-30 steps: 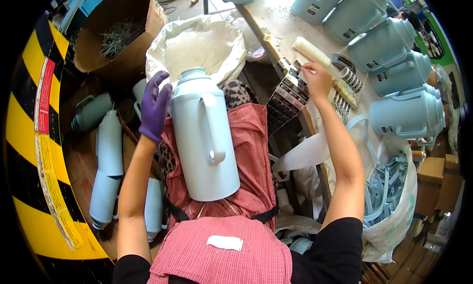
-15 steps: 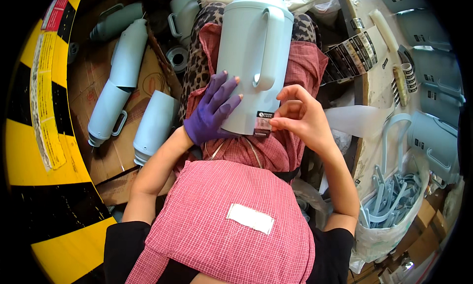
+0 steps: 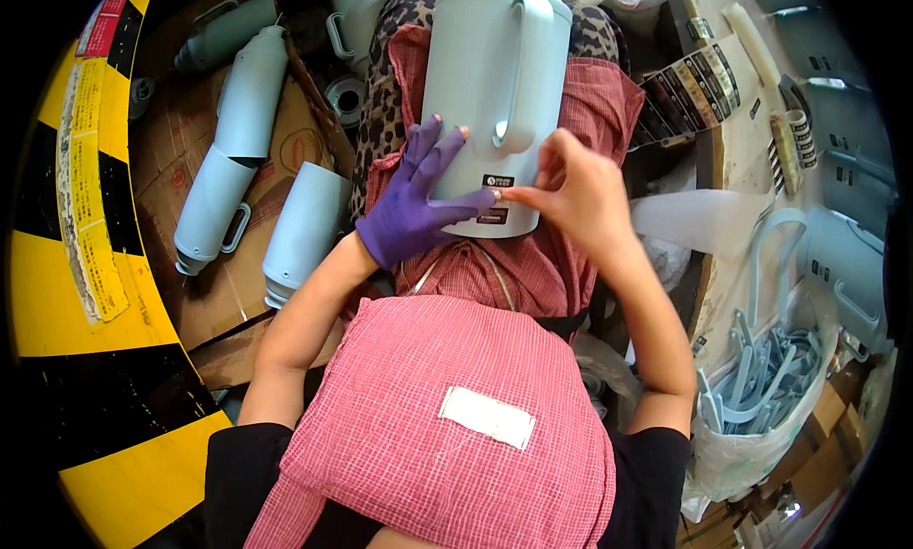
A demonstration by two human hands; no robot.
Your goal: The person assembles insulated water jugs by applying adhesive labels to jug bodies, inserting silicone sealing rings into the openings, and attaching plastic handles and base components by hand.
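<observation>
A pale blue thermos jug [image 3: 475,102] with a side handle lies across my lap, its base toward me. Near the base sits a small dark label [image 3: 493,216] against its wall, partly covered by my thumbs. My left hand [image 3: 409,202], in a purple glove with bare fingertips, rests on the jug's left side with fingers spread and thumb on the label. From the right, my bare right hand [image 3: 585,192] presses its thumb tip to the label, its other fingers curled in below the handle.
To the left, several blue jug bodies [image 3: 304,225] lie on cardboard [image 3: 219,302] beside a yellow-black striped edge [image 3: 114,387]. On the right, a bench [image 3: 728,168] bears a label sheet [image 3: 689,92] and labelled jugs [image 3: 842,254]. A bag of blue handles [image 3: 761,444] stands nearer.
My left thumb has moved right onto the label. My right hand has gone from pinching the label's right edge to pressing with its thumb. The jug has shifted slightly up the view.
</observation>
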